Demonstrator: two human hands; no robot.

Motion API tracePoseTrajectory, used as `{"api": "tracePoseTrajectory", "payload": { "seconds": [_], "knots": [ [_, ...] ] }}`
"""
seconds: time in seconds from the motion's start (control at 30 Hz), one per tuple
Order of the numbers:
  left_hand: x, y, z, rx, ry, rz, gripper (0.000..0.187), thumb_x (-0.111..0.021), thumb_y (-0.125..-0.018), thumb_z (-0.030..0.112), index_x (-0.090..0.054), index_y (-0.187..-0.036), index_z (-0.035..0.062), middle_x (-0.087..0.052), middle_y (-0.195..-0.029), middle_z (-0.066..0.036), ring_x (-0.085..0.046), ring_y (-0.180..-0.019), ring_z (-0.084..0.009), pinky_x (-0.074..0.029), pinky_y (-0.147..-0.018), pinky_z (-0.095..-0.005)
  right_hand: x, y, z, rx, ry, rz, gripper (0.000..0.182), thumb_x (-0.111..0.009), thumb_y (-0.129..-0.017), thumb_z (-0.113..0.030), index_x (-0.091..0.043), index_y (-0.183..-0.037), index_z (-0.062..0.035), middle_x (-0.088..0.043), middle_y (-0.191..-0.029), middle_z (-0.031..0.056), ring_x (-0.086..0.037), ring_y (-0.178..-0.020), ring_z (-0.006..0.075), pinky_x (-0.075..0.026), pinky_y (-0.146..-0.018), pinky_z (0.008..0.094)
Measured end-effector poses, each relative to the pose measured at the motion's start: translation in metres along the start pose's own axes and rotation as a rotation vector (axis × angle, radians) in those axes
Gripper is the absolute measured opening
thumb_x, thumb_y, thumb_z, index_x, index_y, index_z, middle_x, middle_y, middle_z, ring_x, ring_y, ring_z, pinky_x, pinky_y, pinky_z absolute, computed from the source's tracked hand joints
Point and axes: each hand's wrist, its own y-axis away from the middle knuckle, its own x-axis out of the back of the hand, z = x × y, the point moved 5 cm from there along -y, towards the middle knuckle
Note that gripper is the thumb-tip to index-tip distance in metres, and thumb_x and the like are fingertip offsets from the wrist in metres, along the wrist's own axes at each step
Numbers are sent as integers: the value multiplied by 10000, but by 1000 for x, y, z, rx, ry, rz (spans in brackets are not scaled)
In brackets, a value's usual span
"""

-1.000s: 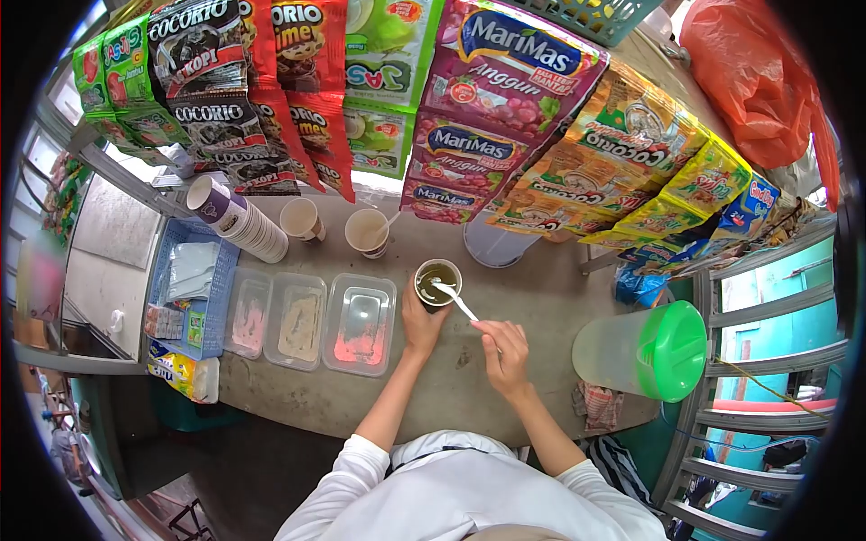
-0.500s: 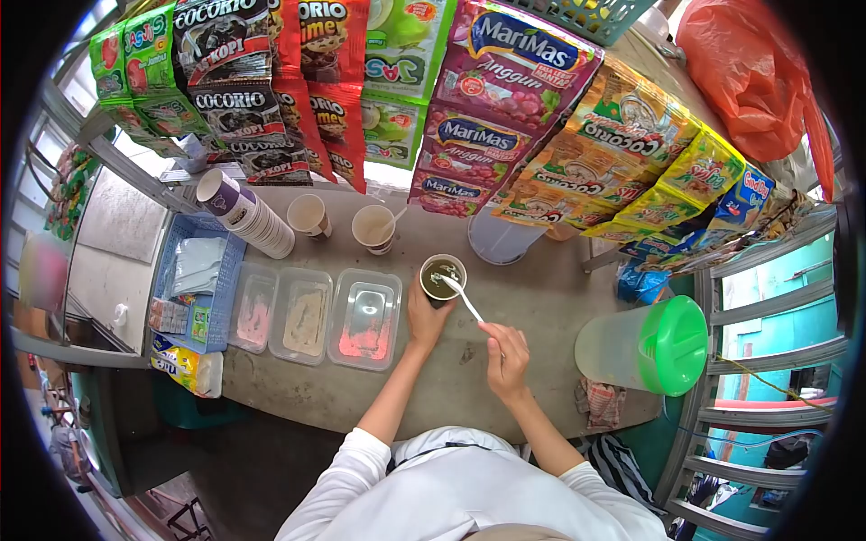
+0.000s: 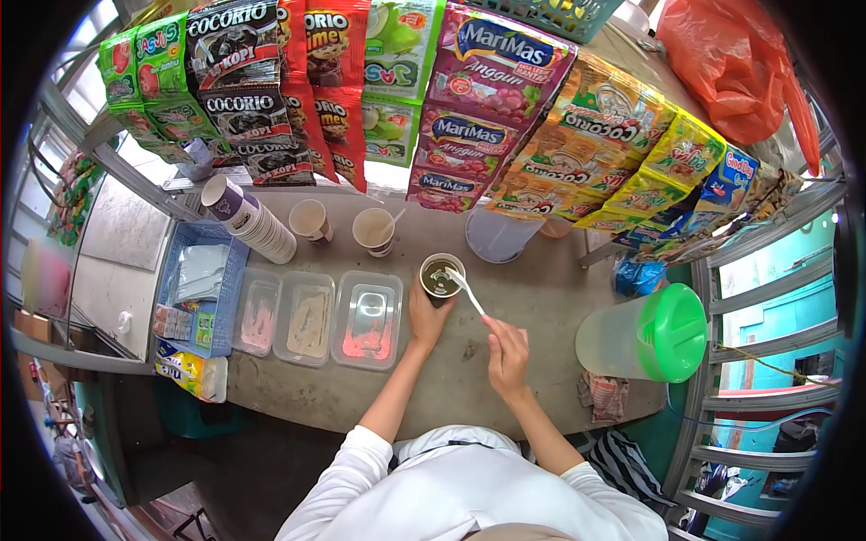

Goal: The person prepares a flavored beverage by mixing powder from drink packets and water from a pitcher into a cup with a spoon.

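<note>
Clasped in the left hand (image 3: 426,316), the cup (image 3: 441,278), probably soft-walled, is best held low; the right hand (image 3: 509,355) pinches the spoon (image 3: 473,298).

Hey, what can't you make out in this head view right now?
In the head view:
White spoon, lower end: sunk in the dark liquid in the cup.
Left hand, some fingers: hidden by the cup.
Pale container, far part: covered by hanging sachets.
Teal basket, upper part: cut off by the top edge.
</note>
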Motion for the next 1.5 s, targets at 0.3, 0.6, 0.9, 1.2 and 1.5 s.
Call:
{"api": "tracePoseTrajectory", "payload": {
  "seconds": [0.3,0.6,0.9,1.2,1.5],
  "knots": [
    [0,0,2,11,8,8,835,-828,-676,184,-387,-1361,-2,-534,-1248,-223,-518,-1160,-393,-433,-959,-437,0,2,9,-10,0,-70,268,-541,-939,-139,-630,-1180,-64,-667,-1060,80,-626,-859,213,-390,-750,327],
    [3,0,5,7,25,7,821,-824,-682,179,-392,-1356,0,-541,-1238,-232,-524,-1152,-403,-446,-944,-441,0,0,3,35,73,-80,287,-551,-928,-133,-624,-1197,-67,-666,-1066,84,-628,-884,215,-403,-744,335],
    [4,-1,5,-3,40,6,807,-822,-683,174,-400,-1349,5,-546,-1235,-228,-529,-1139,-404,-448,-933,-444,-2,7,9,35,37,-7,281,-552,-929,-129,-633,-1191,-70,-669,-1065,87,-631,-903,223,-407,-746,334],
    [3,0,3,8,57,16,797,-819,-677,150,-414,-1346,-1,-549,-1238,-224,-530,-1138,-398,-435,-947,-441,-5,9,15,-70,-53,-39,271,-525,-958,-155,-634,-1192,-72,-679,-1070,87,-637,-894,224,-419,-743,327],
    [9,2,10,13,45,81,731,-809,-690,148,-448,-1306,-10,-574,-1174,-225,-543,-1102,-395,-443,-919,-439,-5,12,16,-234,-266,-43,281,-497,-980,-176,-626,-1195,-51,-682,-1055,90,-628,-833,200,-431,-733,306]
  ]
}}
